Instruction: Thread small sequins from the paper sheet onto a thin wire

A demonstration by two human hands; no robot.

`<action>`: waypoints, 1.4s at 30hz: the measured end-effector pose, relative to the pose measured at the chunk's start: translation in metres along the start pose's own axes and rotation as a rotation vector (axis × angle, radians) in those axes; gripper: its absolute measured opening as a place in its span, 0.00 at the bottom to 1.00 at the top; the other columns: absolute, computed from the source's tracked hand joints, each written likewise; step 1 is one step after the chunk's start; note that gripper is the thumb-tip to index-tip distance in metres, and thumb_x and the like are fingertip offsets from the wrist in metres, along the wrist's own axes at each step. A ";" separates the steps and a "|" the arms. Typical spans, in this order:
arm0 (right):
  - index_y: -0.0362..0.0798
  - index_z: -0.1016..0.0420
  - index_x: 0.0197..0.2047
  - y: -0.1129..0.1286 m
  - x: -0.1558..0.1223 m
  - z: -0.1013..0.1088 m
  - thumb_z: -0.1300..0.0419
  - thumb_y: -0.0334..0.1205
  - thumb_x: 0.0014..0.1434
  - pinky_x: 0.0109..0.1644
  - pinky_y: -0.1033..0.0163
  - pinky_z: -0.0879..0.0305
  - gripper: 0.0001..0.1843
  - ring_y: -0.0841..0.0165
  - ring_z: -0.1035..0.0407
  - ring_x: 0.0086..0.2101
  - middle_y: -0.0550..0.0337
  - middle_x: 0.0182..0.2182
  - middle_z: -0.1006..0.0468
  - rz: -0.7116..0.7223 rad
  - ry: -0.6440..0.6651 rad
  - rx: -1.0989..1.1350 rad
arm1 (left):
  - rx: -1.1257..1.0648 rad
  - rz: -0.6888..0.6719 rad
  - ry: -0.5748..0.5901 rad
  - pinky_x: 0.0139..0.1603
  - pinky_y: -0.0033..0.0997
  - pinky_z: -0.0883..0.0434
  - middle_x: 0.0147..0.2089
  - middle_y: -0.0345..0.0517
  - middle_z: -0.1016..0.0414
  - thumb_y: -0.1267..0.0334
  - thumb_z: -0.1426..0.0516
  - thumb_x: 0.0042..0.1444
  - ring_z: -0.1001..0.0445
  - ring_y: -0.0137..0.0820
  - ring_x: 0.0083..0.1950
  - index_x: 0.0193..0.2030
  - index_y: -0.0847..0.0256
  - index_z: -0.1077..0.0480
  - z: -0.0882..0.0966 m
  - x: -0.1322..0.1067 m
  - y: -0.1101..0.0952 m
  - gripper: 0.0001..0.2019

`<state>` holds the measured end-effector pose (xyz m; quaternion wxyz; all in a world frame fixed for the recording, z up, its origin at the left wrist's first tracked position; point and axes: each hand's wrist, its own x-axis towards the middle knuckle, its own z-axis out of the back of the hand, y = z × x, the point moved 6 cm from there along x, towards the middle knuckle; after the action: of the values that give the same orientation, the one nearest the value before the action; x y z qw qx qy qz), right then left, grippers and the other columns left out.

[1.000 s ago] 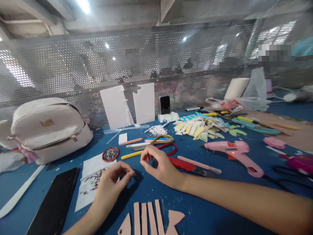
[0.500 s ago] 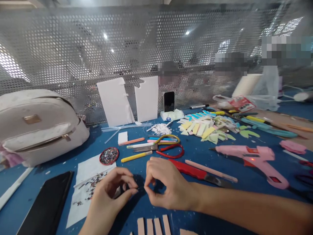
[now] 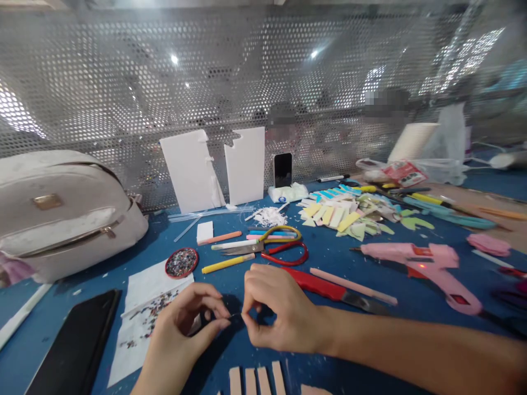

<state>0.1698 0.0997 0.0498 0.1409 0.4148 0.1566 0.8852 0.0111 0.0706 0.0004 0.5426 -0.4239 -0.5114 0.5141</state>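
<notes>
My left hand (image 3: pixel 187 323) is pinched, thumb against fingertips, above the blue table beside the white paper (image 3: pixel 135 296). Facing it, my right hand (image 3: pixel 280 310) pinches too, its fingers making a ring. A thin strand (image 3: pixel 236 315), perhaps thread or wire, spans the small gap between both pinches. Tiny dark and coloured bits (image 3: pixel 152 312) lie scattered on the paper, and a red-rimmed round dish (image 3: pixel 181 263) of similar bits rests at its top edge. Just below my hands are several pale pink strips (image 3: pixel 263 381). A red-handled utility knife (image 3: pixel 317 282) lies beyond my right hand.
Scissors (image 3: pixel 251 248) and several markers (image 3: pixel 228 263) lie ahead. A pink glue gun (image 3: pixel 420 269) sits at right, a paper-scrap pile (image 3: pixel 341 211) behind. Left are a black phone (image 3: pixel 76 343) and a pale backpack (image 3: pixel 69 214). White boards (image 3: pixel 191 170) lean against a perforated metal screen (image 3: pixel 230 66).
The view has shifted very slightly, so the table items sit a little further left. Both hands keep nearly the same pinched pose around the strand.
</notes>
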 end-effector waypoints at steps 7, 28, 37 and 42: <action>0.49 0.41 0.29 0.000 0.000 0.001 0.44 0.25 0.48 0.30 0.64 0.49 0.11 0.71 0.43 0.27 0.66 0.24 0.38 0.002 -0.008 -0.008 | 0.005 -0.016 0.008 0.36 0.29 0.29 0.30 0.38 0.22 0.70 0.36 0.49 0.25 0.31 0.34 0.38 0.57 0.29 0.000 0.000 0.000 0.10; 0.50 0.41 0.30 0.001 0.000 0.001 0.45 0.25 0.48 0.30 0.63 0.48 0.10 0.70 0.43 0.26 0.65 0.24 0.38 0.015 0.002 -0.026 | 0.064 -0.049 0.005 0.38 0.33 0.27 0.31 0.42 0.21 0.68 0.36 0.49 0.23 0.34 0.35 0.38 0.57 0.29 0.000 0.000 -0.004 0.09; 0.50 0.42 0.30 0.002 0.000 0.001 0.46 0.26 0.49 0.30 0.63 0.48 0.10 0.69 0.42 0.26 0.65 0.24 0.38 0.024 0.011 -0.032 | 0.083 -0.048 0.005 0.39 0.34 0.27 0.31 0.42 0.21 0.68 0.37 0.49 0.23 0.34 0.35 0.38 0.57 0.29 0.001 0.000 -0.004 0.10; 0.50 0.42 0.30 0.001 -0.001 0.000 0.44 0.25 0.49 0.30 0.63 0.49 0.11 0.70 0.43 0.27 0.65 0.24 0.38 0.016 0.015 -0.034 | 0.042 -0.050 0.006 0.39 0.31 0.27 0.31 0.40 0.20 0.70 0.36 0.49 0.23 0.32 0.35 0.39 0.57 0.28 0.000 -0.001 -0.002 0.10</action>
<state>0.1702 0.0981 0.0498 0.1397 0.4071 0.1395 0.8918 0.0115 0.0690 0.0023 0.5654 -0.4011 -0.5095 0.5098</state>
